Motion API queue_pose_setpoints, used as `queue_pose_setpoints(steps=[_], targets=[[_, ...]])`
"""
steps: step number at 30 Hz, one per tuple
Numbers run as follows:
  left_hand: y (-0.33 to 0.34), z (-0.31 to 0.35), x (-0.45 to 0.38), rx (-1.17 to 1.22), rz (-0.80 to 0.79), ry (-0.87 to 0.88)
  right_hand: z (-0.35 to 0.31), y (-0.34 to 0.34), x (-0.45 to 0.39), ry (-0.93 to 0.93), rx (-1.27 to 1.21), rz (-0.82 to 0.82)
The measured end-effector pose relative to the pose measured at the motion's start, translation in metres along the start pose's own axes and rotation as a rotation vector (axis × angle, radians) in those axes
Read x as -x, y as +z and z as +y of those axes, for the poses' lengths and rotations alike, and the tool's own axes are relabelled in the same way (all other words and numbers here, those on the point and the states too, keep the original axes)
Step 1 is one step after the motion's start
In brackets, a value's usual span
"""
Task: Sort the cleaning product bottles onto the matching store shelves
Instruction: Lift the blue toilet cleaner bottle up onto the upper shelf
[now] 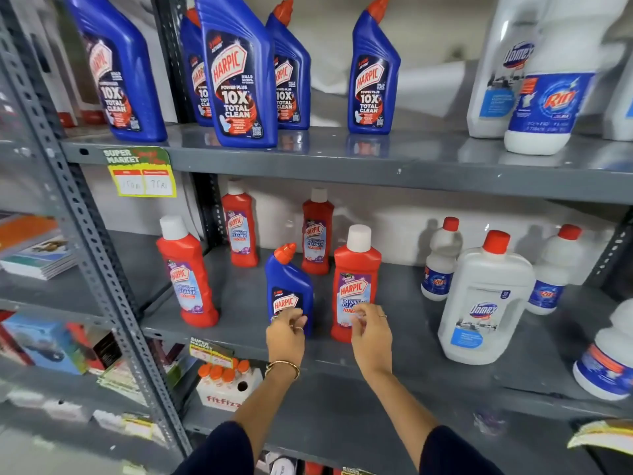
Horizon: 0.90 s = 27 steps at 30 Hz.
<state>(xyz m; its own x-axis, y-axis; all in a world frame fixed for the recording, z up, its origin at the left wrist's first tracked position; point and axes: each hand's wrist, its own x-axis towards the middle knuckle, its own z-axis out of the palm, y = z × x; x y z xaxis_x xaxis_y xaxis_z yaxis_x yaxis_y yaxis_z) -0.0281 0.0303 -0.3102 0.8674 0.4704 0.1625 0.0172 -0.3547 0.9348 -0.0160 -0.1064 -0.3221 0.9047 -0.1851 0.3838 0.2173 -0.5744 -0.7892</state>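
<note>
on the middle shelf (239,317) a lone blue harpic toilet cleaner bottle (289,286) stands just left of a red harpic bathroom cleaner bottle (356,279). the left hand (286,334) curls its fingers loosely against the blue bottle's lower front, not clearly gripping. the right hand (371,332) touches the red bottle's label, fingers half bent, holding nothing. more blue harpic bottles (239,73) stand above, on the top shelf (342,159).

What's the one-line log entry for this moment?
left hand: at blue Harpic, grip unclear | right hand: at red Harpic, grip unclear | both upright on middle shelf | blue Harpic misplaced among reds
</note>
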Motion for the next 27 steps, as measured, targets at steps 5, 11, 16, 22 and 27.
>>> queue_pose_setpoints(steps=[5, 11, 16, 22, 27], targets=[[-0.026, 0.001, -0.011, -0.010, 0.062, 0.014, -0.025, 0.017, -0.001, -0.049, -0.044, -0.070], [-0.033, -0.009, -0.039, -0.002, 0.100, -0.022, -0.040, 0.047, -0.012, -0.005, -0.005, -0.188], [-0.032, -0.018, -0.057, 0.023, -0.045, -0.038, -0.044, 0.068, -0.022, 0.062, 0.111, -0.273], [-0.031, -0.023, -0.059, 0.008, -0.193, -0.027, -0.041, 0.076, -0.025, 0.085, 0.056, -0.316], [-0.036, -0.020, -0.054, -0.005, -0.200, 0.003, -0.041, 0.070, -0.020, 0.070, 0.047, -0.322]])
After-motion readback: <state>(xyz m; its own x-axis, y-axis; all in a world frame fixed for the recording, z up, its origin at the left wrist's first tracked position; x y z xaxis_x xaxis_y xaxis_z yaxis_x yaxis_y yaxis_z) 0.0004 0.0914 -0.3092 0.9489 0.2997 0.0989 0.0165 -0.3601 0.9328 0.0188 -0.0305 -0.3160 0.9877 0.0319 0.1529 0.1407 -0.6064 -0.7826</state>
